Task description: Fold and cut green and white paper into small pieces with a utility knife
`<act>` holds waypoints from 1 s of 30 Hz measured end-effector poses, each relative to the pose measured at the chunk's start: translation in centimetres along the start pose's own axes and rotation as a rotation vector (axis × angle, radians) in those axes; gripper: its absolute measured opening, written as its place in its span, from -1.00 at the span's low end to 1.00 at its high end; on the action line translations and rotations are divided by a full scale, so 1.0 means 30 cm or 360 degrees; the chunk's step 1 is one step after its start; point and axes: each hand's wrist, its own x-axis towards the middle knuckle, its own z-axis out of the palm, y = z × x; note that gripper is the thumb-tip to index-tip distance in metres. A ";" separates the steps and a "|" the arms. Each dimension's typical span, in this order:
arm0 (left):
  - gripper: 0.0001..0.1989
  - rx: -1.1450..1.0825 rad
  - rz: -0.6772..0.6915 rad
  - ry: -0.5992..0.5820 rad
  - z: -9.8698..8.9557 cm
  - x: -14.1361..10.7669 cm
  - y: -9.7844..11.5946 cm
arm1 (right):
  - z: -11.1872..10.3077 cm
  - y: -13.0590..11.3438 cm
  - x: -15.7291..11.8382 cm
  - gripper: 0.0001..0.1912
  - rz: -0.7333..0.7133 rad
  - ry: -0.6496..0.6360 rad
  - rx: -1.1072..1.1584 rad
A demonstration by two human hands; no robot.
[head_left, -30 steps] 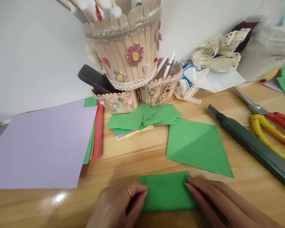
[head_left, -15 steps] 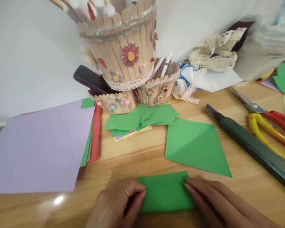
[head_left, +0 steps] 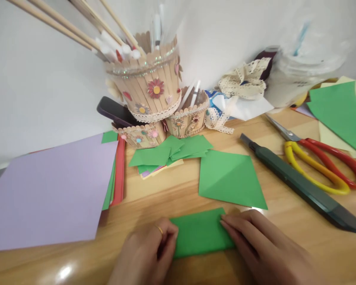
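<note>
A green paper rectangle (head_left: 200, 233) lies near the front edge of the view, its long side running left to right. My left hand (head_left: 148, 251), with a ring on one finger, pinches its left end between thumb and forefinger. At the right end, the thumb and fingertips of my right hand (head_left: 262, 241) close on the paper's edge. Just behind it rests a larger green sheet (head_left: 230, 178), flat on the wood. Beyond that, small green pieces (head_left: 154, 155) are heaped over some purple and yellow ones.
Purple sheets (head_left: 53, 190) are stacked at left. Stick-built holders (head_left: 142, 91) with pens and wooden rods stand at the back. On the right are a dark green cutter (head_left: 296, 180), red and yellow scissors (head_left: 320, 158), lace ribbon (head_left: 245, 81) and more green paper (head_left: 341, 111).
The view has shifted, showing more of the rods, scissors and cutter. Both hands keep their grip on the green rectangle, which looks much the same.
</note>
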 end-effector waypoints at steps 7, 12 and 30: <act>-0.68 0.0173 0.0875 0.0397 -0.031 0.066 -0.039 | -0.009 0.003 0.027 -0.72 -0.0041 0.0045 -0.0140; -0.71 0.0234 0.1118 0.0232 -0.035 0.090 -0.034 | -0.063 -0.020 0.053 -0.66 -0.0335 0.0060 -0.0271; -0.77 0.0483 0.1430 0.0265 -0.041 0.094 -0.061 | -0.011 -0.078 -0.054 -0.67 -0.0654 0.0124 -0.0263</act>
